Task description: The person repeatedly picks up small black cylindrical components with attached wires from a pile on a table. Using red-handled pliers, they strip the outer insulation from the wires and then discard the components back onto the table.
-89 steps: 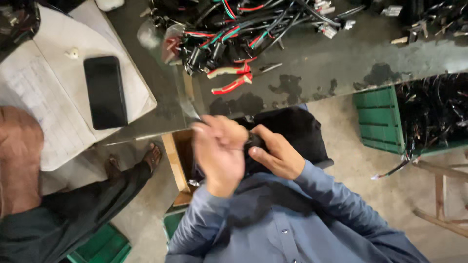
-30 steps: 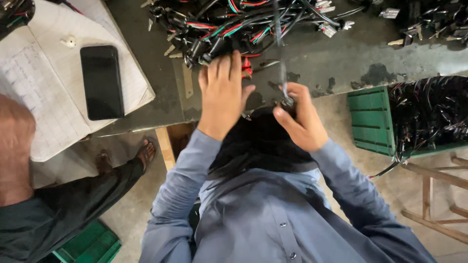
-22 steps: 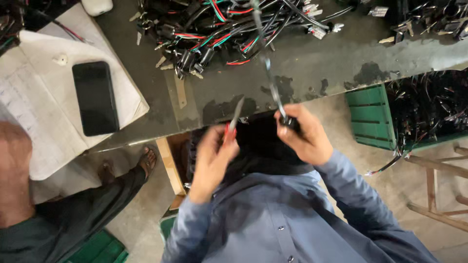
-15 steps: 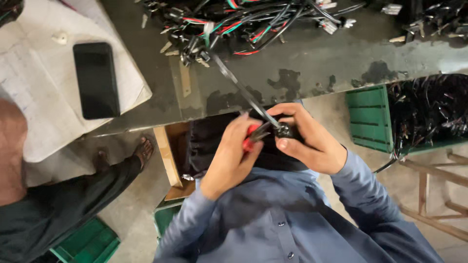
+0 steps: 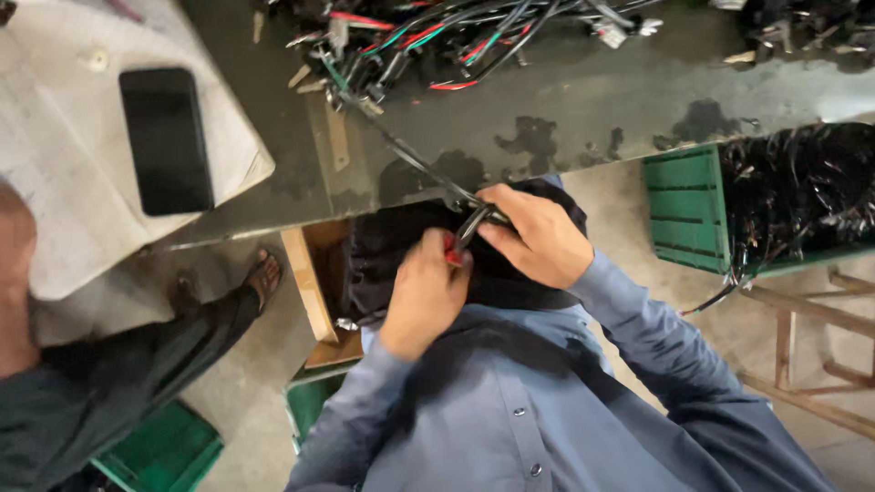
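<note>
Left hand: the left hand [image 5: 424,292] is curled tight around the red-handled metal pliers [image 5: 467,232].
Right hand: the right hand [image 5: 533,235] pinches a thin dark wire [image 5: 410,162] right at the pliers' tip.
Wire: it runs up to the messy pile of coloured wires [image 5: 437,36] on the dark grey table [image 5: 583,100].
Nearby: a flat black phone [image 5: 166,138] lies on white paper [image 5: 55,182].

Worktop [image 5: 592,100] is dull, stained grey metal; phone [image 5: 166,138] glossy black on matt white paper [image 5: 55,200]; crate [image 5: 688,205] ribbed green plastic; shirt [image 5: 510,392] soft blue cloth; pliers [image 5: 465,232] red-gripped metal
</note>
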